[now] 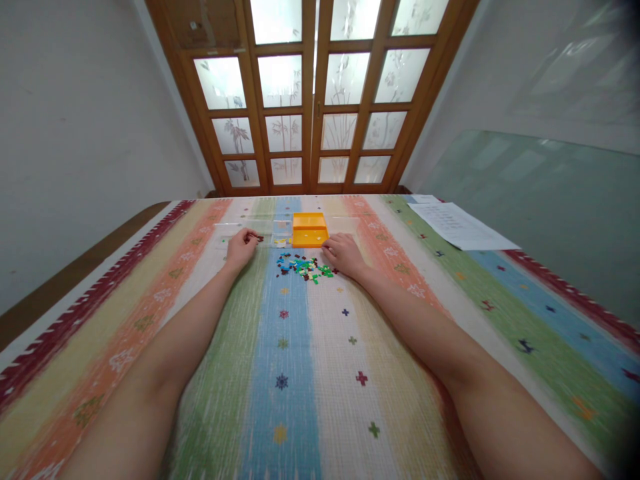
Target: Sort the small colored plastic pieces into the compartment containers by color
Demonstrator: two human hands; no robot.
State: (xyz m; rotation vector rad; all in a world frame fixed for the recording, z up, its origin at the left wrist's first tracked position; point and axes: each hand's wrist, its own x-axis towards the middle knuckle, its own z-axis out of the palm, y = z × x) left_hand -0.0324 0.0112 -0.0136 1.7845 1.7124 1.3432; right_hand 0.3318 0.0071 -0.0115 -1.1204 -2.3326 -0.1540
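Note:
My left hand [242, 248] is over a clear plastic tray [220, 225], its thumb and fingertips pinched at some small dark red bricks [260, 239]. My right hand [344, 252] rests by the front right corner of an open yellow box [310, 245]. Its fingers are curled together, and whatever they may hold is too small to make out. Between the hands, nearer to me, lies a loose pile of tiny bricks [305, 267] in blue, green, white, yellow and dark red. A clear compartment [281, 227] with a few yellow pieces adjoins the yellow box.
A striped tablecloth [290, 400] covers the table. Printed paper sheets [457, 227] lie at the far right. Behind the table stands a wooden door with glass panes [283, 80]. A frosted glass panel [540, 193] leans along the right wall.

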